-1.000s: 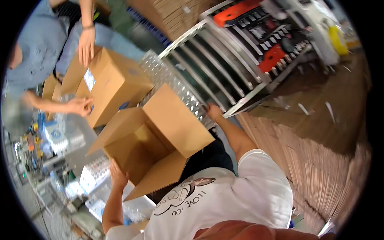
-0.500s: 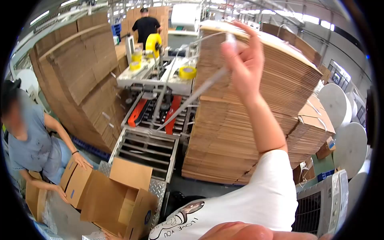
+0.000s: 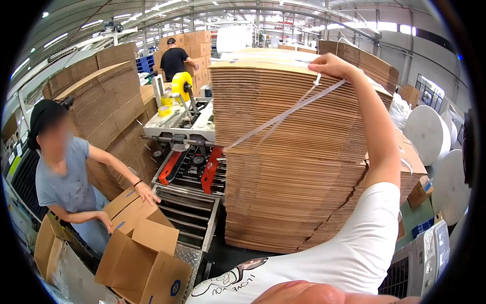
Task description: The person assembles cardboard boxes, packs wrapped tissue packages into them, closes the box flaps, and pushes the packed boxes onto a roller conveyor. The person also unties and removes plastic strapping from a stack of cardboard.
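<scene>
My right hand [image 3: 329, 66] reaches over the top front edge of a tall stack of flattened cardboard boxes [image 3: 288, 177]. Its fingers are bent together at a pale plastic strap [image 3: 286, 117]. The strap slants down across the front of the stack to its left side, in two strands that cross. A small white knot or clip [image 3: 317, 79] hangs just below my fingertips. The fingers partly hide what lies between them. My left hand does not show.
To the left, a co-worker [image 3: 66, 172] handles brown cartons [image 3: 132, 205] beside an open box [image 3: 164, 276]. A roller conveyor [image 3: 185, 207] leads to a carton sealer with a yellow tape roll [image 3: 181, 86]. Another person [image 3: 175, 61] stands behind. White rolls [image 3: 425, 129] stand right.
My right hand has come down from above the stack to its top edge, bringing the strap against the cardboard. My view has shifted, and the co-worker's hand has moved along the carton.
</scene>
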Available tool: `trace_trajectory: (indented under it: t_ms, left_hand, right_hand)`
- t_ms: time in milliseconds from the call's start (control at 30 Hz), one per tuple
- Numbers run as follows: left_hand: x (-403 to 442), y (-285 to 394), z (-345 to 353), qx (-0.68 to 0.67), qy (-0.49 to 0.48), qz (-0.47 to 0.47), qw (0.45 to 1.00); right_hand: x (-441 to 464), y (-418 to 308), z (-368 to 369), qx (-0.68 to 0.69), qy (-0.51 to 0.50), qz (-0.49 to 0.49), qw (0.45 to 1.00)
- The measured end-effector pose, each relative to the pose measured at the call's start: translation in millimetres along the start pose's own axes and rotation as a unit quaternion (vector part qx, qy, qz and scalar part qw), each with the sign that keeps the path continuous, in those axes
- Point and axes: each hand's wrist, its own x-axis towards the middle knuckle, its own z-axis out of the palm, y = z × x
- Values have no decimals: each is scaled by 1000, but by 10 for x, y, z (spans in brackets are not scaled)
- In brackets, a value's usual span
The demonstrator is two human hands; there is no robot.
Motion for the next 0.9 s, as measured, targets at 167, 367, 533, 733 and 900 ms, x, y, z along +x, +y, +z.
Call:
trace_trajectory:
  t_ms: [167,367,533,733,900]
  left_hand:
    - [4,626,-95,-28,-10,32,999]
    - [-21,1083,-129,-56,-18,43,997]
    - [-107,1156,-130,-69,-26,18,997]
    - [-387,1092,-127,-79,-35,-37,996]
    - [-554,1133,-170,-84,-40,-67,993]
  right_hand:
    - [135,254,45,-155,134,-183,962]
    - [533,534,-892,-2,403,-12,915]
    - [1358,549,-833,-130,313,-68,938]
    - [2238,491,237,-109,-56,-30,992]
    - [2343,275,567,-57,-140,-36,988]
